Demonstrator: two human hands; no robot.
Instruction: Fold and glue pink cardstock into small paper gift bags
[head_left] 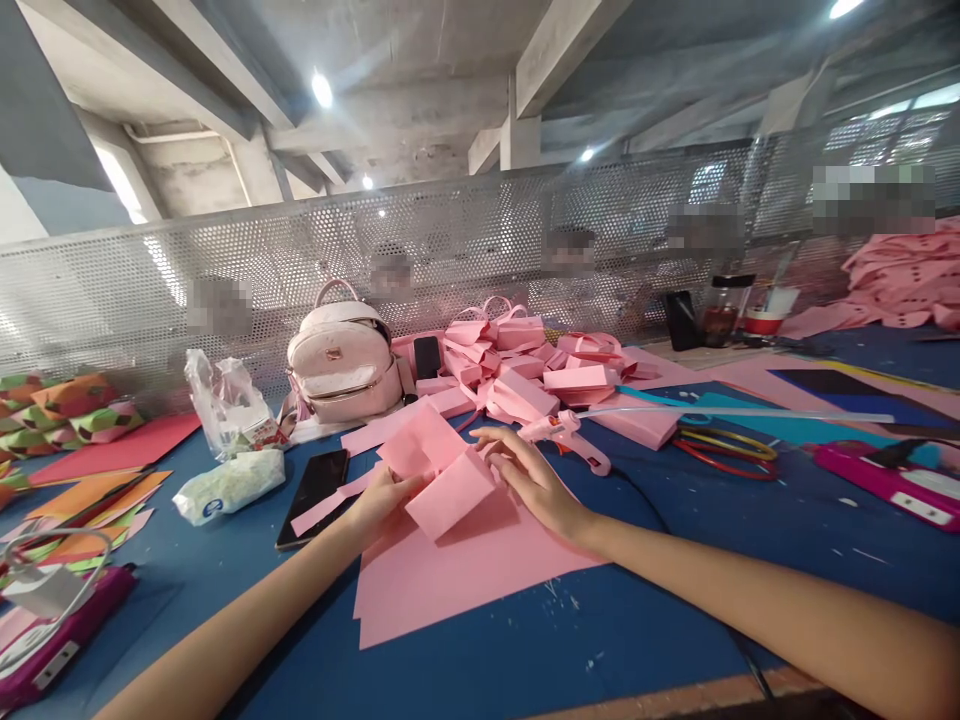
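A folded pink paper piece (pixel 451 492) is held up in front of me, one flap raised at the back and a box-like fold towards me. My left hand (pixel 382 500) pinches its left side, thumb on top. At the right edge, the bent fingers of my right hand (pixel 536 485) grip the same piece; some fingertips are hidden behind it. Flat pink sheets (pixel 420 590) lie beneath both hands. Just beyond my right hand rests a pink glue gun (pixel 566 435), a long clear glue stick (pixel 750 411) projecting from its rear.
Folded pink paper pieces (pixel 517 370) are heaped behind, near a pale pink backpack (pixel 341 360). A black phone (pixel 315 495) and tissue pack (pixel 229 487) lie left. Magenta power strips (pixel 892 485) flank both sides. Perforated metal panels (pixel 465 240) border the blue table (pixel 660 620).
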